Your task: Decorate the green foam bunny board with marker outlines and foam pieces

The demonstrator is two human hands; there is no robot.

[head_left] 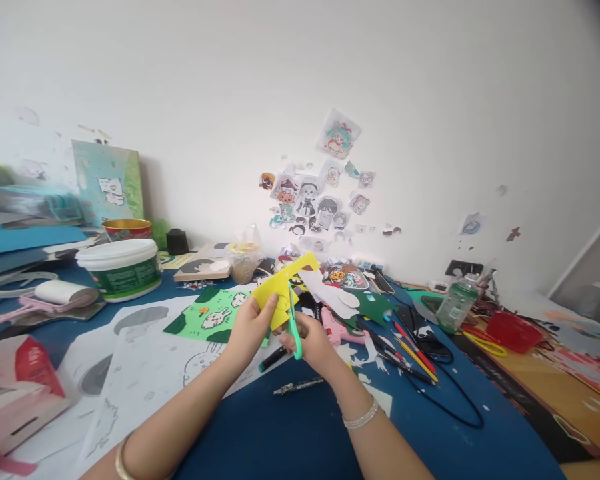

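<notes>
My left hand point(253, 325) pinches a sheet of yellow paper point(275, 291) between thumb and fingers, holding it up over the table. Faint drawn lines show on the yellow sheet. A pair of green scissors point(294, 327) is gripped in my right hand point(313, 343), with the blades pointing away from me against the sheet's right part. Below and left of the hands lies a light green sheet point(207, 317) with a white rabbit-like figure and dark green patches. White paper with pencil drawings point(155, 373) lies under it. A marker point(273, 359) and a pen point(299, 386) rest close below my hands.
A white-lidded tub point(120, 270) and a lint roller point(60, 293) are at left. To the right lie a pink glue gun point(336, 325), coloured pencils point(414, 350), a black cable point(473, 420), a clear bottle point(459, 301) and a red container point(514, 331). Stickers point(307, 197) cover part of the wall.
</notes>
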